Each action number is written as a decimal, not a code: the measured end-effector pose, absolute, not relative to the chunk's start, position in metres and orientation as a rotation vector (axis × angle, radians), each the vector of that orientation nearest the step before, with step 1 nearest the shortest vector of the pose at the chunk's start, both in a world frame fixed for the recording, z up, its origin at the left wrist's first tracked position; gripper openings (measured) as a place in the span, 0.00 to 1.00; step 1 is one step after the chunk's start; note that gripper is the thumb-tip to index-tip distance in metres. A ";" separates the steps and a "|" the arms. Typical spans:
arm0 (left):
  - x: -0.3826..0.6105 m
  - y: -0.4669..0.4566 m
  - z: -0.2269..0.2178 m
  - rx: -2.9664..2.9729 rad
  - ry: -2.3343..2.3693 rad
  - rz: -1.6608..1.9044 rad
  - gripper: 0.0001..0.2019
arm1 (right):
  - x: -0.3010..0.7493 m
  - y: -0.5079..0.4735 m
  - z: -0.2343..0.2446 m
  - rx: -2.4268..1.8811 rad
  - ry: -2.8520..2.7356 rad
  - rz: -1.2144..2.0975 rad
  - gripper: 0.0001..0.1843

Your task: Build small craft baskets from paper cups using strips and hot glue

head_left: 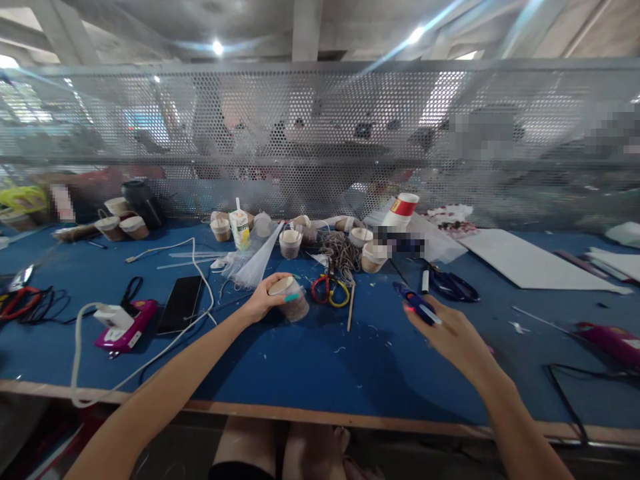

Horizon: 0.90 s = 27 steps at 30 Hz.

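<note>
My left hand point(267, 297) grips a small beige cup-shaped basket point(294, 303) with a pale rim, tilted just over the blue table. Its fingers close around the side and rim. My right hand point(447, 330) is closed on a blue glue gun point(417, 301) with a glowing red light; its grip is partly hidden by the fingers. Between the hands lie scissors point(330, 291) with red and yellow handles and a thin wooden stick point(351, 307). Behind them is a tangle of grey-brown cord point(340, 257).
Several similar little baskets point(290, 243) stand along the back, near clear glue sticks point(260, 263) and a drink carton point(240, 230). A phone point(180, 305), white cable point(203, 313) and purple power strip point(127, 327) lie left. Dark-handled scissors point(455, 285) and white board point(530, 257) lie right.
</note>
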<state>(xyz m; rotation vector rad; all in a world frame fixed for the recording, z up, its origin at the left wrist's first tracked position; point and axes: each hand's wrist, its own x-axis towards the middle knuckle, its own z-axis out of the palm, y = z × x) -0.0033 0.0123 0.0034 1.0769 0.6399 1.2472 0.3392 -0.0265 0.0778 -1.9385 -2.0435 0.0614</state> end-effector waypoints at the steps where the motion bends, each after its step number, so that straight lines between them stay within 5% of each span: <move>1: -0.004 0.012 0.004 1.040 0.611 1.233 0.26 | 0.338 -0.027 0.080 -1.870 -2.027 0.176 0.19; 5: -0.009 0.011 0.007 0.918 0.524 1.184 0.26 | 0.320 -0.024 0.086 -1.395 -1.787 0.844 0.22; 9: -0.012 0.008 0.009 0.848 0.423 1.078 0.29 | 0.290 -0.017 0.099 -1.126 -1.743 1.155 0.20; 27: -0.008 0.001 0.016 1.042 0.409 0.880 0.39 | 0.231 -0.022 0.077 -1.140 -1.764 1.248 0.13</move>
